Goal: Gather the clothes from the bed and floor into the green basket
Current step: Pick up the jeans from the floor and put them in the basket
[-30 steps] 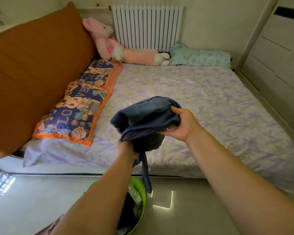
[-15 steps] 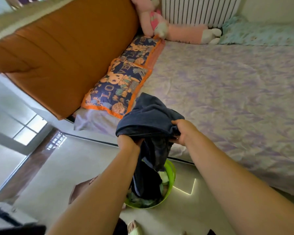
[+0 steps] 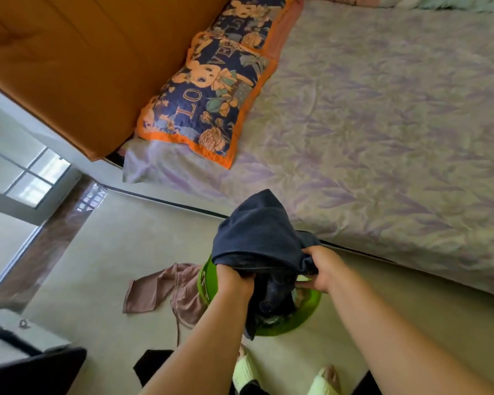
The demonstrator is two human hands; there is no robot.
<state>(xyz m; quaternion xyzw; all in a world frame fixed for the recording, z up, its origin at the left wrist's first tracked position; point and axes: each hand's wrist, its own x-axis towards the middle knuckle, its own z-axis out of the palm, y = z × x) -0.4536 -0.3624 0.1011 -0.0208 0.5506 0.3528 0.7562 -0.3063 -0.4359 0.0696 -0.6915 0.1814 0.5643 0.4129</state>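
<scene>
A dark blue garment hangs bunched over the green basket, its lower end reaching down inside among other clothes. My left hand grips its near left edge and my right hand grips its right side. The basket stands on the floor next to the bed. A pink garment lies spread on the floor, touching the basket's left side. A black piece of cloth lies on the floor near my feet.
Two patterned pillows lean by the orange headboard at the bed's left end. A white cabinet top with a small object sits at lower left. My feet in pale slippers stand just in front of the basket.
My view has tilted down towards the floor. Both hands have lowered the blue garment from above the bed to the basket, and the pink garment has come into view.
</scene>
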